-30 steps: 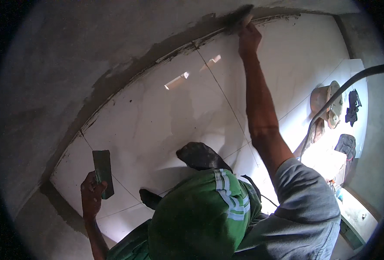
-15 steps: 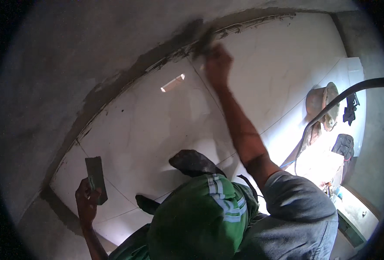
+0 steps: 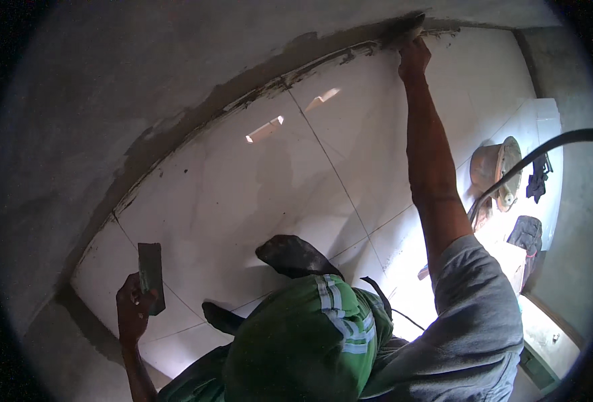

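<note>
My left hand (image 3: 134, 307) is closed round a flat rectangular grey float (image 3: 150, 278), held over the white floor tiles (image 3: 229, 181) at the lower left. Stretched far forward, my right hand (image 3: 414, 59) grips a dark trowel-like tool (image 3: 410, 30); blur hides its exact kind. That tool meets the dark wet mortar band (image 3: 303, 48) at the foot of the grey wall (image 3: 142, 60). Crumbs and smears of mortar lie along the tile edge beneath the band.
My dark shoe (image 3: 296, 256) rests on the tiles. At the right stand a round, mortar-stained bucket (image 3: 487, 167) and a curved black hose (image 3: 551, 139). Nearby are a dark cloth item (image 3: 539, 177), a dark bag (image 3: 526, 236) and a bright light. Grey wall borders the right side.
My right hand has swept the tool rightward along the wall's foot, with the arm stretching further out. The left hand and its float have hardly moved.
</note>
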{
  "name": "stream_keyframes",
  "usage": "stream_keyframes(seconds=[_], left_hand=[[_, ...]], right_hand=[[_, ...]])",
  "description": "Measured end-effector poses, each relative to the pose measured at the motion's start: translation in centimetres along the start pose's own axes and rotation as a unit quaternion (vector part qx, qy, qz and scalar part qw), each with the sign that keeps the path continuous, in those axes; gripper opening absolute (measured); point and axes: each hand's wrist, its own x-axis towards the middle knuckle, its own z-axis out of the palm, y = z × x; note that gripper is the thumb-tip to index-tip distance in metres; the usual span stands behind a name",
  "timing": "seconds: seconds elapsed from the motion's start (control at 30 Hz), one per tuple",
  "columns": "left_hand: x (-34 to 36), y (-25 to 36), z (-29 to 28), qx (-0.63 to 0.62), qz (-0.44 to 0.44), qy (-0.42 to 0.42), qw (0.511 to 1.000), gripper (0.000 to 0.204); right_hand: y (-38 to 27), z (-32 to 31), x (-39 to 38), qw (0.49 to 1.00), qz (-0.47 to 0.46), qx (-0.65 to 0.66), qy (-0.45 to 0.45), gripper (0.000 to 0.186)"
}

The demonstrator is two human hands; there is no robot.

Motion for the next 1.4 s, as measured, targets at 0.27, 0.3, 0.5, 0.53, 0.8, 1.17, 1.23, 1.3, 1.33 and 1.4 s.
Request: stream_keyframes(seconds=[0.27, 0.3, 0.5, 0.53, 0.8, 1.17, 1.23, 1.3, 1.33, 1.4], left_hand=[[-0.9, -1.1, 0.2, 0.098, 0.009, 0.021, 0.995, 0.034], [-0.9, -1.0, 0.0, 0.064, -0.023, 0.002, 0.998, 0.035], [-2.6, -1.3, -1.2, -0.021, -0.027, 0.009, 0.999, 0.038], [-3.2, -1.7, -1.4, -0.037, -0.023, 0.011, 0.999, 0.038], [-7.0, -8.4, -3.6, -0.063, -0.030, 0.056, 0.996, 0.039], [-10.3, -21.6, -6.5, -0.080, -0.100, 0.131, 0.983, 0.031], [-11.0, -23.1, -6.4, -0.091, -0.105, 0.133, 0.981, 0.031], [-11.4, -24.2, -6.2, -0.112, -0.091, 0.143, 0.979, 0.029], [-11.5, -24.6, -6.1, -0.126, -0.084, 0.138, 0.979, 0.029], [-11.3, -25.1, -6.0, -0.142, -0.082, 0.133, 0.977, 0.029]], right_hand=[[-8.4, 6.7, -8.7, 0.991, 0.066, -0.109, -0.046, 0.030], [-9.5, 7.8, -10.1, 0.994, 0.061, -0.077, -0.054, 0.030], [-13.2, 14.3, -17.0, 0.995, 0.062, -0.040, -0.062, 0.024], [-13.6, 15.3, -18.0, 0.992, 0.067, -0.083, -0.069, 0.024], [-17.4, 22.7, -26.6, 0.990, 0.081, -0.054, -0.098, 0.024], [-22.4, 30.2, -35.4, 0.991, 0.070, -0.019, -0.112, 0.026], [-23.4, 31.3, -36.5, 0.993, 0.023, -0.041, -0.112, 0.024], [-24.1, 32.2, -37.4, 0.991, -0.027, -0.054, -0.117, 0.021], [-24.4, 32.6, -37.9, 0.991, -0.011, -0.034, -0.130, 0.020], [-24.9, 33.4, -39.2, 0.985, 0.102, -0.024, -0.140, 0.020]])
